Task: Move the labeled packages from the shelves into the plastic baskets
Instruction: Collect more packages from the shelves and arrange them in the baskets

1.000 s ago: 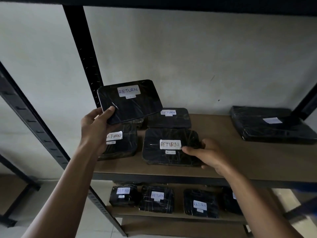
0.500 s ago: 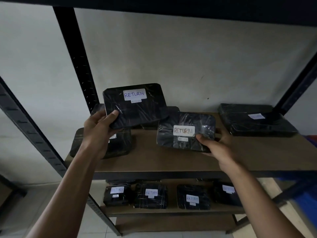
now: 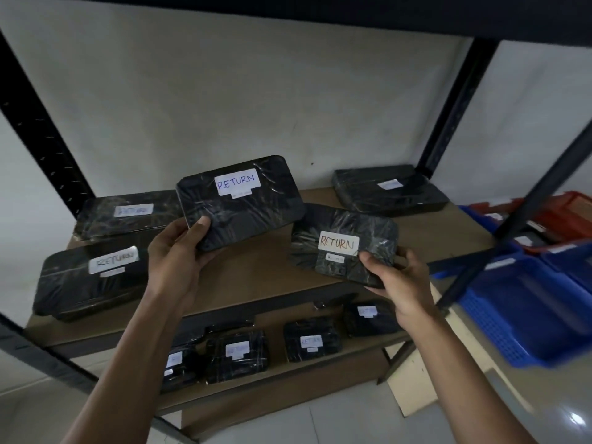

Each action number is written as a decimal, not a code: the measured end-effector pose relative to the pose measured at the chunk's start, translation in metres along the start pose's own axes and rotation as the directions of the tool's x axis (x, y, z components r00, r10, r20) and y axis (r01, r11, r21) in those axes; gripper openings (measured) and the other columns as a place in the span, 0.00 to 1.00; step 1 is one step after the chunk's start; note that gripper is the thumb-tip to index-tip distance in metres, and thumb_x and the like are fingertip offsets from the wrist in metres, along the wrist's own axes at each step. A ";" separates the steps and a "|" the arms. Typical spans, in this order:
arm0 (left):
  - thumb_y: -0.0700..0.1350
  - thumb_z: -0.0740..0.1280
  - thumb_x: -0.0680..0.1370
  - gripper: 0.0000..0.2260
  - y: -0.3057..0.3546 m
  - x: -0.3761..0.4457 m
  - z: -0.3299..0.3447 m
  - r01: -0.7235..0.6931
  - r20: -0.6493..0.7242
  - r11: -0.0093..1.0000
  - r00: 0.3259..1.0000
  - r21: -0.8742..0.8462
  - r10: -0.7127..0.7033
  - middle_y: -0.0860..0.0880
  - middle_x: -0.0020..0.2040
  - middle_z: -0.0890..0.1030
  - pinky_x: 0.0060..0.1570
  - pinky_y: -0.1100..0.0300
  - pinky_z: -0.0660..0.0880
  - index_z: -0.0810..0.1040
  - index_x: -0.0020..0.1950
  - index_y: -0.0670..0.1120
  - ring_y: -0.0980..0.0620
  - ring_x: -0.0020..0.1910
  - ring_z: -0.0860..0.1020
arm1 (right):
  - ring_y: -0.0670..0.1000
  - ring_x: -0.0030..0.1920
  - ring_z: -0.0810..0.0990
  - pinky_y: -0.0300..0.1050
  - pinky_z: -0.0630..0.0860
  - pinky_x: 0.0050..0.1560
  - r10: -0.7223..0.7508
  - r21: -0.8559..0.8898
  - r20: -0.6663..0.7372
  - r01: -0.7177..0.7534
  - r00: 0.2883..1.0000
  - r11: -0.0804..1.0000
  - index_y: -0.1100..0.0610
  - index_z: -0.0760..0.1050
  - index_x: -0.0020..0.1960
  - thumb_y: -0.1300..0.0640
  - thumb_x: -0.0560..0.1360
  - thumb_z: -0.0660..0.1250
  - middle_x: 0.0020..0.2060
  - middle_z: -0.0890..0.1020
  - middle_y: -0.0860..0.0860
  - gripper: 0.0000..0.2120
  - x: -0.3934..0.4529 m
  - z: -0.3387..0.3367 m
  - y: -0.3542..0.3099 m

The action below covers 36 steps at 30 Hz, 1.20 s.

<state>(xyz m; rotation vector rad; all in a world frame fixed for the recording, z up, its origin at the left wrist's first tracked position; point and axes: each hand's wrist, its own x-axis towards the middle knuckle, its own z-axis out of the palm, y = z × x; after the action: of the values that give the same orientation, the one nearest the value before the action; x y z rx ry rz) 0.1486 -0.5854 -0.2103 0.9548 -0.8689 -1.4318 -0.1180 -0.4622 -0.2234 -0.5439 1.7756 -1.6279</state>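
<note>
My left hand (image 3: pixel 174 251) grips a black wrapped package with a blue RETURN label (image 3: pixel 243 200) by its lower left corner, lifted above the wooden shelf (image 3: pixel 256 277). My right hand (image 3: pixel 400 280) grips a second black package with an orange RETURN label (image 3: pixel 339 245) at its lower right corner, held off the shelf near the front edge. Two more RETURN packages lie at the shelf's left, one behind (image 3: pixel 128 213) and one in front (image 3: pixel 93 277). A blue plastic basket (image 3: pixel 525 309) sits to the right, with a red basket (image 3: pixel 567 216) behind it.
Another black package (image 3: pixel 387 190) lies at the shelf's back right. Several smaller labeled packages (image 3: pixel 237 354) sit on the lower shelf. Black metal uprights (image 3: pixel 455 104) frame the rack, one diagonal post (image 3: pixel 525 213) crossing before the baskets. A pale wall stands behind.
My right hand has lifted the orange-labeled package off the shelf and carried it right. The view has swung right, bringing the blue and red baskets into sight. The left hand still holds its package.
</note>
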 end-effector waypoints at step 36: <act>0.42 0.67 0.78 0.05 -0.211 -0.306 0.408 0.231 0.384 0.957 0.879 0.173 -0.282 0.45 0.49 0.84 0.42 0.58 0.79 0.78 0.53 0.43 0.51 0.44 0.84 | 0.55 0.46 0.85 0.49 0.83 0.41 0.023 0.145 -0.537 0.065 0.843 0.987 0.59 0.71 0.61 0.59 0.68 0.78 0.48 0.83 0.58 0.25 -0.090 -0.545 0.042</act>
<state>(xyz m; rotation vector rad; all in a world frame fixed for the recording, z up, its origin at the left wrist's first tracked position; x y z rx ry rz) -0.3035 -0.2692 -0.2196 0.9010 -1.1793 -1.8667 -0.4351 -0.0081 -0.2430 -0.0184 1.9988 -2.0595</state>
